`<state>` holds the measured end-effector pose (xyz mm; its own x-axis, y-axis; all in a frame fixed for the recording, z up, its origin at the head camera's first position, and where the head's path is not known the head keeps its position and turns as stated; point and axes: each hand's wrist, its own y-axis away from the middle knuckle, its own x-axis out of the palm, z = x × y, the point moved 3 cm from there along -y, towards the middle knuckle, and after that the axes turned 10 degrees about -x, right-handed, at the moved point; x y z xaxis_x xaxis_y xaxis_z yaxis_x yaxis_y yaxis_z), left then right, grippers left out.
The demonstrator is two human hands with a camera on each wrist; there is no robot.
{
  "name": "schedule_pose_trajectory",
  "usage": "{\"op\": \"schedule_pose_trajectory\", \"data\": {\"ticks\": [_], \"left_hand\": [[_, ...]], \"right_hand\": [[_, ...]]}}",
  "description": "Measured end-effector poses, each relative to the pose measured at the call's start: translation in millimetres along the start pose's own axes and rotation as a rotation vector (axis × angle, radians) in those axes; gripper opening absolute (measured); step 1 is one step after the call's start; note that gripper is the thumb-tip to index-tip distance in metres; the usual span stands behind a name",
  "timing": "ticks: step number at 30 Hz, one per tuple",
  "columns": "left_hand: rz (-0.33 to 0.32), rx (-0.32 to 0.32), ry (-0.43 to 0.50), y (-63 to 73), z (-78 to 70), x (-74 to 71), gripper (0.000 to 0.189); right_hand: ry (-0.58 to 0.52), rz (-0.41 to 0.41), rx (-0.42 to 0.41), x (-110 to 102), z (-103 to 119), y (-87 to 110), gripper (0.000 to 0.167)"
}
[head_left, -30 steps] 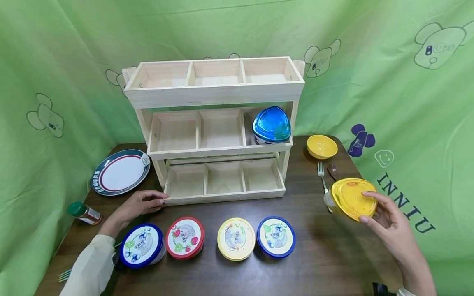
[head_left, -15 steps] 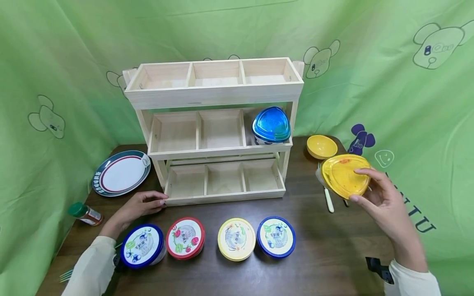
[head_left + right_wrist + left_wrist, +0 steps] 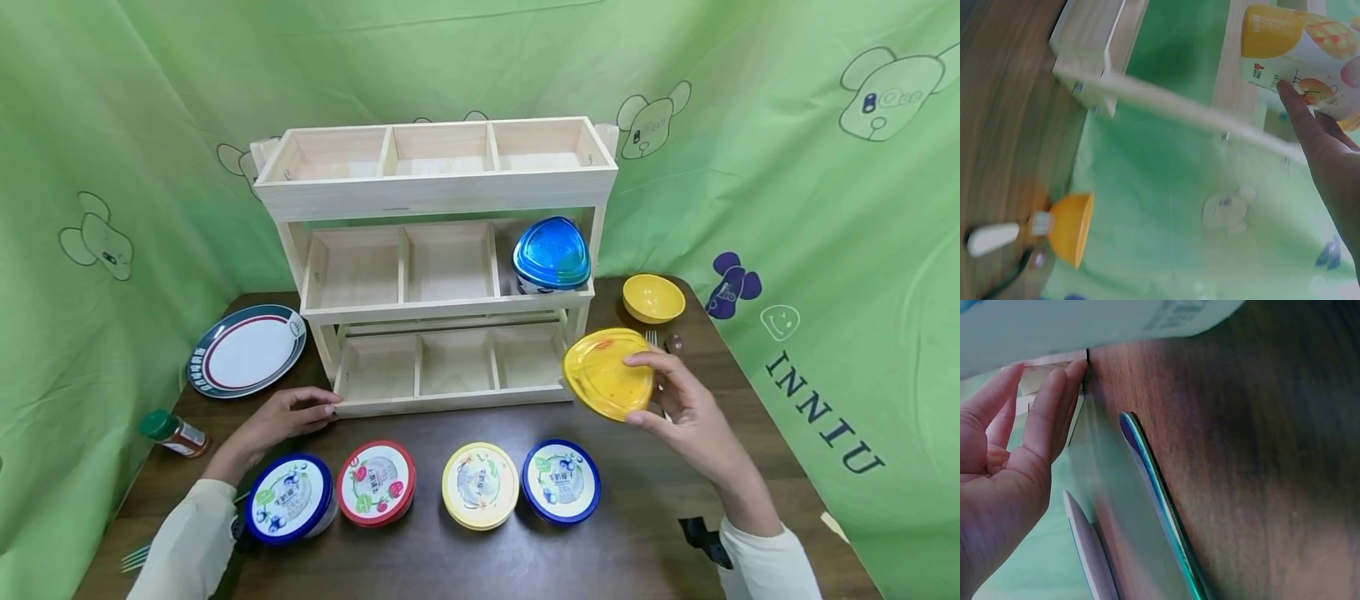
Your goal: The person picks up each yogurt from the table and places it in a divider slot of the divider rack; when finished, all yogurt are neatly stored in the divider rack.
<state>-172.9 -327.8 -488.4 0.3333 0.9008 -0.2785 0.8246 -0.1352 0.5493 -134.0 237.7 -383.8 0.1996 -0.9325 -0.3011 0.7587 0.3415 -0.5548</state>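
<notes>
Green curtain (image 3: 450,50) behind a wooden rack (image 3: 435,192), relaxed left hand (image 3: 288,414) touching its bottom left corner, probably to steady it, right hand (image 3: 690,412) pinching a yellow-lidded tub (image 3: 603,372) near its bottom right end, sides seem easiest to grip

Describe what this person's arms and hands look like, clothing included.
Each arm wears a plain, off-white long sleeve: the left sleeve and right sleeve show no printed marks. A black, strap-like piece sits at the right cuff. The left grip and right grip are bare human hands, without gloves.
</notes>
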Motion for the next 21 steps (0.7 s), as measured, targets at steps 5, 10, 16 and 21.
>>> {"op": "schedule_pose_trajectory", "data": {"ticks": [5, 10, 16, 21], "left_hand": [[0.003, -0.001, 0.004, 0.1, 0.7, 0.2, 0.037], [0.009, -0.001, 0.000, 2.1, 0.0, -2.2, 0.038], [0.019, 0.009, 0.014, -1.4, -2.1, -1.8, 0.038], [0.010, -0.004, 0.017, 0.5, -0.8, -0.8, 0.036]], "right_hand": [[0.002, 0.064, -0.022, 22.3, 5.3, -16.3, 0.060], [-0.042, 0.102, -0.040, 42.1, 9.4, -36.7, 0.051], [-0.079, 0.072, -0.141, 55.6, 11.9, -62.9, 0.047], [-0.165, 0.015, -0.224, 67.9, 15.0, -79.8, 0.063]]}}
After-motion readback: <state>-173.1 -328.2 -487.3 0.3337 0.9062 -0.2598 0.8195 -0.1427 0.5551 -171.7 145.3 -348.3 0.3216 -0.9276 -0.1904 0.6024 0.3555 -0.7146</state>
